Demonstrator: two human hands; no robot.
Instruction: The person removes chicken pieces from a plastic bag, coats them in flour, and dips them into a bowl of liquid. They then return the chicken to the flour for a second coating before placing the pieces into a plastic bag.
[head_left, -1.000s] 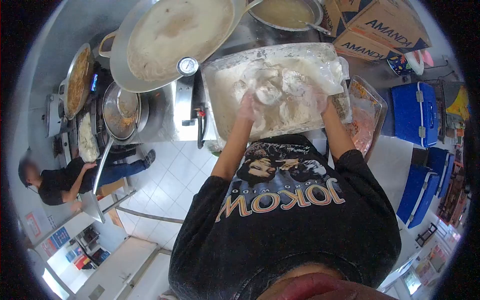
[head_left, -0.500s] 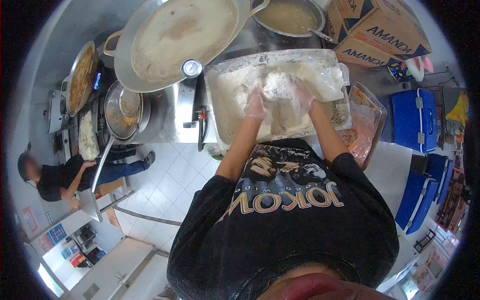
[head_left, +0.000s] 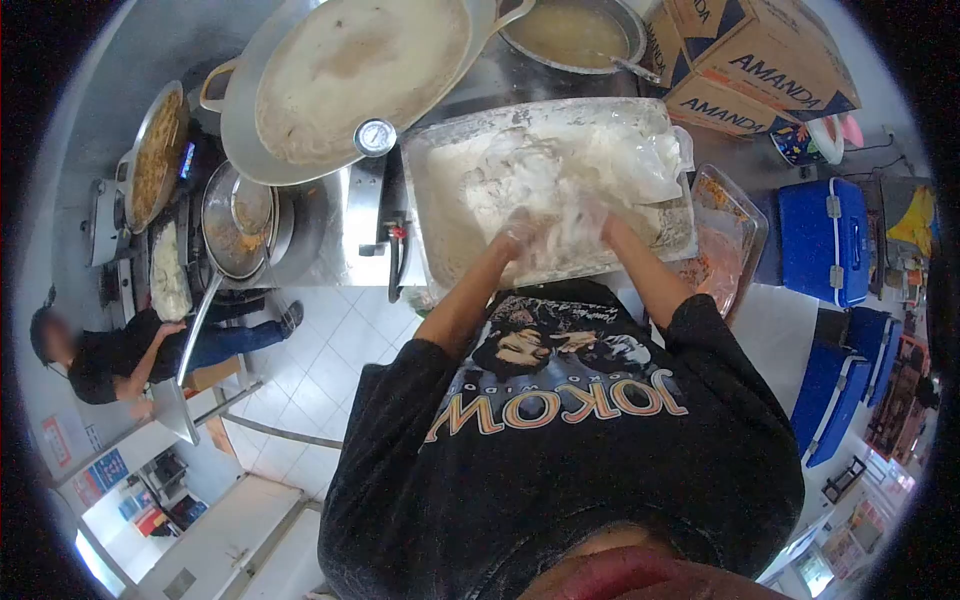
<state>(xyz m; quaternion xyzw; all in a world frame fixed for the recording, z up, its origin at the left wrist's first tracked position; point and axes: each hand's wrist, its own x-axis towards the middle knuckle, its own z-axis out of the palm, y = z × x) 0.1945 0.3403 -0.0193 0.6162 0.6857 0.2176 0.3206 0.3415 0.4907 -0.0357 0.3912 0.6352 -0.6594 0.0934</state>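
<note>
Both hands, in thin clear gloves coated white, are inside a large metal tray [head_left: 420,215] of white flour [head_left: 450,180]. My left hand [head_left: 522,236] is low in the flour near the tray's front wall, with its fingers blurred and partly buried. Close beside it, my right hand [head_left: 588,218] points inward, its fingers smeared by motion and powder. Just beyond the hands lies a flour-covered heap [head_left: 525,175]; what is under the coating cannot be made out. A clear plastic bag [head_left: 650,165] with white powder rests at the tray's right end.
A wide pan of foamy liquid [head_left: 360,80] with a dial thermometer [head_left: 375,137] stands back left, a bowl of cloudy liquid [head_left: 575,35] behind. Right are a clear container [head_left: 745,240], cartons [head_left: 770,75] and a blue cooler [head_left: 825,240]. A person [head_left: 110,350] works at left beside a strainer [head_left: 235,220].
Both hands have drawn back toward my body, down to the tray's near side. The white lump between them has left their hold, and the heap now lies beyond them. The view has shifted slightly.
</note>
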